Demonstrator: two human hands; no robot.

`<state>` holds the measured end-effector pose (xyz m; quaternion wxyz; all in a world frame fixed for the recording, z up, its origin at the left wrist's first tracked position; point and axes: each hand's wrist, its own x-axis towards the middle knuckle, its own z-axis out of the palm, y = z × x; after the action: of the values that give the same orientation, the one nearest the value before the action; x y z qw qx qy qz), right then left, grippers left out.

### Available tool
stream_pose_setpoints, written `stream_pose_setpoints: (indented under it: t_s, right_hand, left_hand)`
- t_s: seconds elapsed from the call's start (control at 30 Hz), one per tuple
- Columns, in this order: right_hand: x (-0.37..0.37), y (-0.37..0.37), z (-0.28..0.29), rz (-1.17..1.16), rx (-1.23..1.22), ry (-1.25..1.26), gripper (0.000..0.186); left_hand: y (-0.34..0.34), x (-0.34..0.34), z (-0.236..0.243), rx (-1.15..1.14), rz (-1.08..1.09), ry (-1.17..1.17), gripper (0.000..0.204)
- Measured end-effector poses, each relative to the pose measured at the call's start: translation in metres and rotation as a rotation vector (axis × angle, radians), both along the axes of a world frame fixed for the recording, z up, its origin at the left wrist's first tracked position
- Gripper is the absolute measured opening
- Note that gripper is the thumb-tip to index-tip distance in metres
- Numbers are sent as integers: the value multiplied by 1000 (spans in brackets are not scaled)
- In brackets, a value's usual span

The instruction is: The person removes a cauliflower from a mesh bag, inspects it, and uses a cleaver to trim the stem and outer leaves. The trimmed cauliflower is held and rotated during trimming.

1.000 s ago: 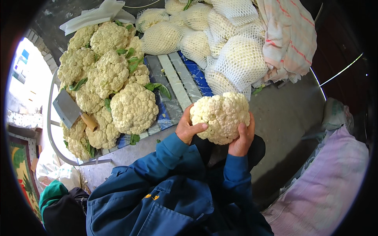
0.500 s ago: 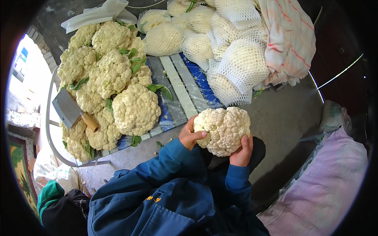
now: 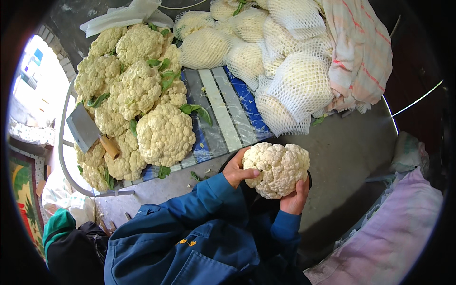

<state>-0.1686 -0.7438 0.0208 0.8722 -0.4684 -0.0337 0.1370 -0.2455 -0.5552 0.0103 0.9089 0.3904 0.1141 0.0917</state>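
- Gripping the cauliflower (image 3: 276, 170) from both sides, the left hand (image 3: 237, 170) and right hand (image 3: 295, 198) are clamped on it;
- it is held near the front edge of the striped table (image 3: 221, 111); grey floor (image 3: 344, 154) spreads to its right;
- a bent metal rail (image 3: 63, 164) runs along the table's left side, beside loose cauliflowers (image 3: 166, 136) and a cleaver (image 3: 83, 128);
- white nets (image 3: 300, 90) wrap other cauliflowers (image 3: 204, 49) toward the table's far side.

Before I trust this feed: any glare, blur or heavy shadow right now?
Head view: the bright opening at left is washed out by glare; head view: shadow darkens part of the floor; head view: the held cauliflower, left hand and right hand look fairly sharp, without obvious blur.
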Motion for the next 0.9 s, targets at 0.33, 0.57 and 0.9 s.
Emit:
stream_pose_setpoints:
  t_s: [0.33, 0.57, 0.9]
  right_hand:
    - [16, -12, -5, 34, 62, -46, 74]
    - [23, -4, 10, -5, 159, -16, 78]
    - [23, 4, 15, 21, 37, -21, 63]
  left_hand:
    - [-7, 14, 13, 147, 18, -66, 90]
    - [-5, 21, 27, 203, 28, -108, 92]
    - [0, 19, 29, 126, 74, -48, 83]
